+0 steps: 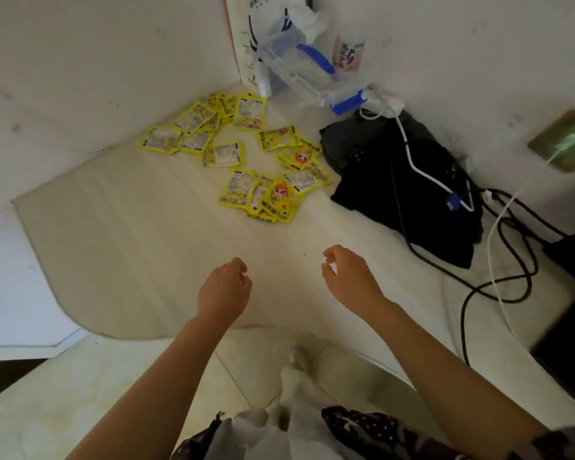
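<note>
Yellow packets [238, 190]; black cloth [395, 190]; clear box [299, 71], blue handle [316, 58].

A corner of a home room.
White walls meet at upper centre; a wall socket [565, 141] at right, tangled cables [512, 260], tiled floor [80, 393] below.

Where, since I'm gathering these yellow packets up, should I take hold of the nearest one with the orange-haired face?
Pinch the near edge of the orange-haired packet, coming in low from the front with the right hand. It lies flat and thin atop its pile, so that edge likely sits slightly off the table, letting a thumb slide under.
</note>
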### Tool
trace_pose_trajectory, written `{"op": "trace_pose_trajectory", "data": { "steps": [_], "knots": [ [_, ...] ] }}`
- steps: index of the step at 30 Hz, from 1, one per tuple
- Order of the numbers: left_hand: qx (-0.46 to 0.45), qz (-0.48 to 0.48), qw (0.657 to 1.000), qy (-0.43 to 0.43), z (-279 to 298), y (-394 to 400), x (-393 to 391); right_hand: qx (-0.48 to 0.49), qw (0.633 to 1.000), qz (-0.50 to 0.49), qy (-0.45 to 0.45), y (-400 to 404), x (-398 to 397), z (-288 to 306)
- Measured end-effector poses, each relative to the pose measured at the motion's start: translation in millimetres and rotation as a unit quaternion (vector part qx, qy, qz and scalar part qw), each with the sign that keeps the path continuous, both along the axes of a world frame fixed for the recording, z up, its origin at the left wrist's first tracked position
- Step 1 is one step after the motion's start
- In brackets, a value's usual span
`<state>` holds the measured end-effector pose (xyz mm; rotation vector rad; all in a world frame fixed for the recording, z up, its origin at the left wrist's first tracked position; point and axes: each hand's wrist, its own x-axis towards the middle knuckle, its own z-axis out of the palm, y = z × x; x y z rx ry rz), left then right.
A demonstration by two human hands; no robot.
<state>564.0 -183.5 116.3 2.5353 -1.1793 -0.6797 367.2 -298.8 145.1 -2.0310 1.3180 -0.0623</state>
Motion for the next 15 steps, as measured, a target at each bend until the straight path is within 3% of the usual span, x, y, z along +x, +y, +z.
{"op": "trace_pose_trajectory", "data": {
  "steps": [15],
  "knots": [
    [0.028, 0.005, 1.0, -0.007, -9, -139, 93, -0.059, 0.985, 0.102, 0.124, -170, 103, -27]
  ]
}}
